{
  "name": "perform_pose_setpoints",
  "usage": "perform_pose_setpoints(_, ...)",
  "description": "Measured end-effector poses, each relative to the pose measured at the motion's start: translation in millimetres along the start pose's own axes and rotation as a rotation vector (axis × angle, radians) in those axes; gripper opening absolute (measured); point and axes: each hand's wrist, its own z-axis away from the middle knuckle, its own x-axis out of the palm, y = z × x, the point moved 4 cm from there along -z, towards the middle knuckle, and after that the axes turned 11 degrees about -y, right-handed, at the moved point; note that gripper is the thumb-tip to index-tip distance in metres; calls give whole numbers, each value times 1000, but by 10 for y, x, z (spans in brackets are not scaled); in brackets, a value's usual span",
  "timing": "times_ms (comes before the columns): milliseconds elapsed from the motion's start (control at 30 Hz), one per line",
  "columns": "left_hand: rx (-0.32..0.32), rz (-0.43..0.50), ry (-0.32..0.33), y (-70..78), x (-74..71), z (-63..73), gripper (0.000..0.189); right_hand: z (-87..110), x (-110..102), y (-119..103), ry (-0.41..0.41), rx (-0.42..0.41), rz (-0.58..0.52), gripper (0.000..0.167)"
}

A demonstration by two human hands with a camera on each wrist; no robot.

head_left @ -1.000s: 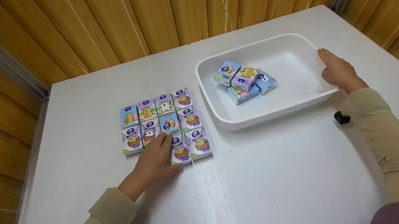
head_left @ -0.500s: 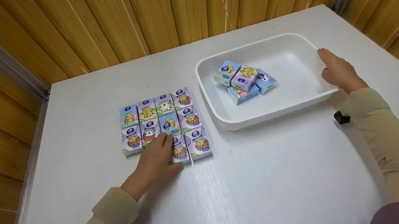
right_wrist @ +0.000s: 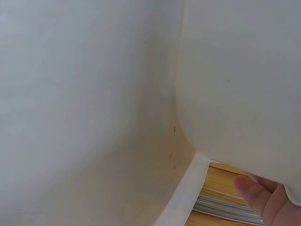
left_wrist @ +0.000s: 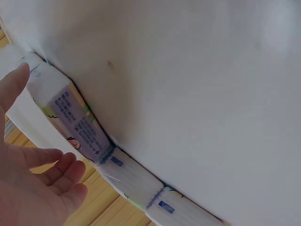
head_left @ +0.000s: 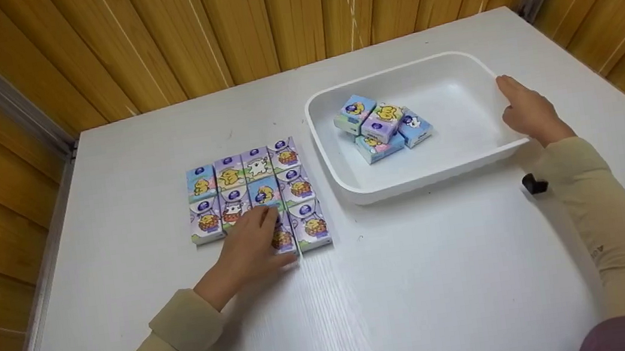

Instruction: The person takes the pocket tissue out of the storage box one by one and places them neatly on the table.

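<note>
The head view shows small boxes (head_left: 295, 185) in rows at centre left, seemingly mostly laid out; four more boxes (head_left: 383, 122) remain in the upper-right tray (head_left: 460, 126). Left hand (head_left: 245, 248), spread wide, reaches the lower row; right hand's (head_left: 533, 115) grip at the rim is unclear.

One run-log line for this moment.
left hand: at lined-up packs | right hand: gripping tray | loose packs: heaped in tray
</note>
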Motion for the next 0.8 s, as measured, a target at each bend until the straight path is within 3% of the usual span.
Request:
perform_pose_setpoints(133,10,18,7,81,-84,-27,84,-1,1,4,7,-1,-2,61)
perform_pose_setpoints(367,58,-33,26,257,-189,-123,76,1,6,6,8,-4,-17,61)
perform_pose_setpoints(800,166,-78,27,607,-273,-459,70,0,7,5,13,2,-32,61)
